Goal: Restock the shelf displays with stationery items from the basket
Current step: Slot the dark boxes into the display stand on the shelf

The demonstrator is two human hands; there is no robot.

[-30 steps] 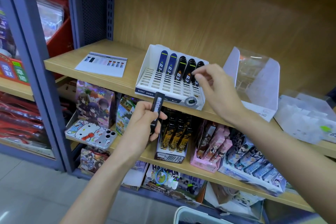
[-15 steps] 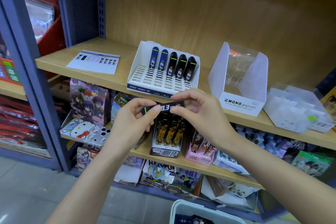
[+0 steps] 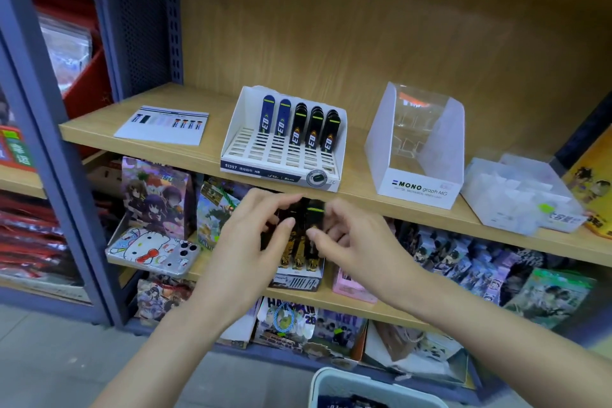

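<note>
Both hands meet in front of the upper shelf's edge. My left hand [image 3: 246, 242] and my right hand [image 3: 351, 242] hold small black lead cases [image 3: 306, 212] with a green stripe between their fingertips; the cases are blurred. Above them a white slotted display tray [image 3: 281, 159] stands on the shelf with two blue and three rows of black cases in its back slots. The pale basket [image 3: 334, 384] shows at the bottom edge with dark items inside.
On the wooden upper shelf [image 3: 364, 195] lie a printed card [image 3: 162, 124] on the left, an empty MONO display box [image 3: 419, 149] and clear plastic trays [image 3: 520, 195] on the right. Lower shelves are packed with colourful packs. A blue shelf post [image 3: 53, 142] stands left.
My right hand left the display tray and joined my left hand. The case, held level between both hands half a second ago, now stands more upright, and the hands have closed in around it.
</note>
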